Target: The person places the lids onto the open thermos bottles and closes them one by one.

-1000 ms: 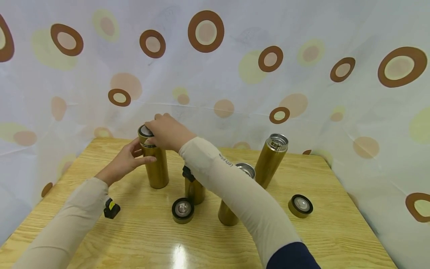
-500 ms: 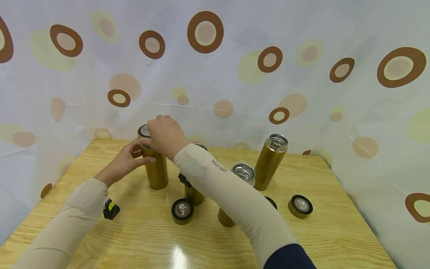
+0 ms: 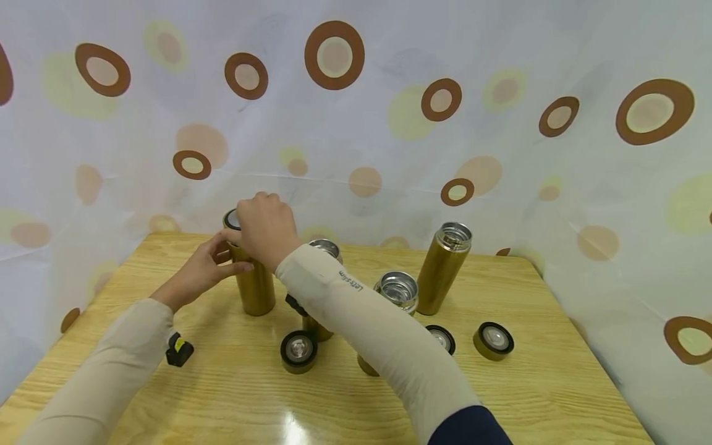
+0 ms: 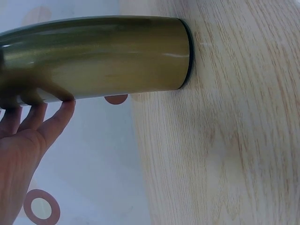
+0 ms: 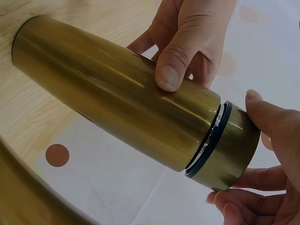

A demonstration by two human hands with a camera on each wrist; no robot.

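A gold thermos bottle (image 3: 256,287) stands upright at the table's back left. My left hand (image 3: 191,275) grips its upper body, thumb on the near side and fingers around the far side. The right wrist view shows that thumb pressed to the gold wall. My right hand (image 3: 268,230) pinches the bottle's gold lid (image 5: 232,147) from above, thumb on one side and fingers on the other. A thin gap with a black ring shows between lid and body. In the left wrist view the bottle's base (image 4: 180,54) rests on the wood.
Several lidless gold thermoses stand to the right: one (image 3: 325,248) behind my right forearm, another (image 3: 397,289) partly hidden by it, a third (image 3: 445,266) farther back. Loose lids lie on the table (image 3: 222,395): a left lid (image 3: 298,351), a half-covered lid (image 3: 441,337) and a right lid (image 3: 493,341).
My right hand has turned on the lid, its knuckles now facing me more, and the forearm has shifted left. A loose lid behind that sleeve has come into view. The left hand keeps its grip.
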